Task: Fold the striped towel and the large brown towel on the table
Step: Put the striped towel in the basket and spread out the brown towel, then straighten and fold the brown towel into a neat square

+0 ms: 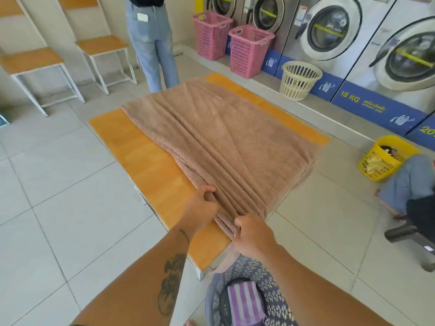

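The large brown towel [221, 137] lies spread over the orange wooden table [131, 147], bunched into long creases toward its near end. My left hand [202, 203] grips the near left edge of the towel with curled fingers. A short way to its right, my right hand [251, 231] pinches the near corner at the table's edge. The purple and white striped towel [244, 302] lies folded inside a grey mesh basket [273, 295] on the floor below my arms.
A person in jeans [153, 38] stands beyond the table's far end. Two pink hampers [247, 52], a cream basket [299, 78] and washing machines [334, 31] line the right. A yellow basket [381, 158] and a crouching person [414, 184] are at right. Stools [103, 45] stand at the left wall.
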### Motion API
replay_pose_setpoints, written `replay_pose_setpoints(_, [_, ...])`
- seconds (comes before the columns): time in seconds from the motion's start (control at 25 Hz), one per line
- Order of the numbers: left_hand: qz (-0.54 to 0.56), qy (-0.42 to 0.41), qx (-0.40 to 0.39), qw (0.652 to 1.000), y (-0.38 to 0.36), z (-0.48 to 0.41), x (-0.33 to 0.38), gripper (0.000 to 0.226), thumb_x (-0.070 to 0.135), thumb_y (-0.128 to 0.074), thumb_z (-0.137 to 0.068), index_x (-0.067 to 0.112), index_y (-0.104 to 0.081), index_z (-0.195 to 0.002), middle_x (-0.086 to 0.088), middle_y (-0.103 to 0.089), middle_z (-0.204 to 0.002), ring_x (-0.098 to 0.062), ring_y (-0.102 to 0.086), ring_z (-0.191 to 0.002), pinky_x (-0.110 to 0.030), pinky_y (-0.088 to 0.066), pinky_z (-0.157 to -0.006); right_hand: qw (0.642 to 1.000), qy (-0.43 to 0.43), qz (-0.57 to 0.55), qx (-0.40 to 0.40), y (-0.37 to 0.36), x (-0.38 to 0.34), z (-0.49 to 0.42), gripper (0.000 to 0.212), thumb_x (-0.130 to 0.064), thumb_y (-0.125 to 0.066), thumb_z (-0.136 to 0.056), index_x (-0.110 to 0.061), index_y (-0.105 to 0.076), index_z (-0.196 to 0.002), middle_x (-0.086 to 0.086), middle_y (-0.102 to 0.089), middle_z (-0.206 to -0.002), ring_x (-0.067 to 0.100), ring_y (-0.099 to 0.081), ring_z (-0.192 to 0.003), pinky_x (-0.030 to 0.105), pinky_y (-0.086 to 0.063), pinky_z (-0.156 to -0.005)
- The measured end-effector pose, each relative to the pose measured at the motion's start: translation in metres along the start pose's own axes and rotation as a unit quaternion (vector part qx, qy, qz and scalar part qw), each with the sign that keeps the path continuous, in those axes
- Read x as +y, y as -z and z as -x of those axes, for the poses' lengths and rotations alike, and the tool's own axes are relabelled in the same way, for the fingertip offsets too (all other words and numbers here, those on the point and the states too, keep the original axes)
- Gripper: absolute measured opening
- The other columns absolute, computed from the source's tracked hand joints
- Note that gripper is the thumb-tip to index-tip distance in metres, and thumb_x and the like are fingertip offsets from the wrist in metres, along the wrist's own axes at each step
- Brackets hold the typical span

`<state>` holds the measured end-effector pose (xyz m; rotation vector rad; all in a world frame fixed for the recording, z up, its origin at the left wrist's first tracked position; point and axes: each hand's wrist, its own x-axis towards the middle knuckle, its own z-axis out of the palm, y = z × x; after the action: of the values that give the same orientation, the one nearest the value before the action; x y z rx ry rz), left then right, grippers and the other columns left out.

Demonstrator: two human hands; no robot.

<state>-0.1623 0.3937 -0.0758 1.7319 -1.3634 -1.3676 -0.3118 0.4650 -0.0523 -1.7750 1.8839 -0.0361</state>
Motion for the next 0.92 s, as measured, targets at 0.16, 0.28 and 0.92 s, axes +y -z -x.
replay_pose_setpoints(0.16, [0.070,0.024,-0.042,0.996,0.018,0.025,-0.006,0.035,0.001,-0.061,-0.088,0.030,-0.061,-0.108,-0.004,-0.059,-0.099,-0.017,-0.059,-0.083,-0.031,-0.052,-0.071,0.999,0.031,0.006,0.025,0.004,0.003,0.019,0.026,-0.012,-0.048,-0.087,-0.019,-0.037,-0.065,-0.005,-0.040,-0.068,0.015,-0.039,-0.064,0.032,-0.033,-0.056])
replay_pose_setpoints(0.28, [0.008,0.005,-0.046,0.999,0.026,0.056,-0.010,0.027,0.007,-0.063,-0.090,0.028,-0.062,-0.106,0.004,-0.059,-0.082,-0.008,-0.056,-0.072,-0.020,-0.047,-0.061,0.998,0.017,0.034,0.056,0.009,0.002,0.036,0.015,-0.014,-0.051,-0.090,-0.017,-0.051,-0.075,-0.005,-0.049,-0.075,0.015,-0.048,-0.069,0.030,-0.036,-0.057])
replay_pose_setpoints(0.92, [-0.337,-0.108,-0.140,0.925,0.158,-0.058,-0.021,0.032,0.006,-0.041,-0.092,0.027,-0.061,-0.105,0.001,-0.056,-0.106,-0.022,-0.060,-0.092,-0.030,-0.055,-0.072,0.989,-0.110,-0.091,-0.031,-0.015,-0.114,-0.054,0.055,-0.015,-0.054,-0.088,-0.027,-0.044,-0.140,0.001,-0.052,-0.133,0.024,-0.054,-0.120,0.032,-0.050,-0.086])
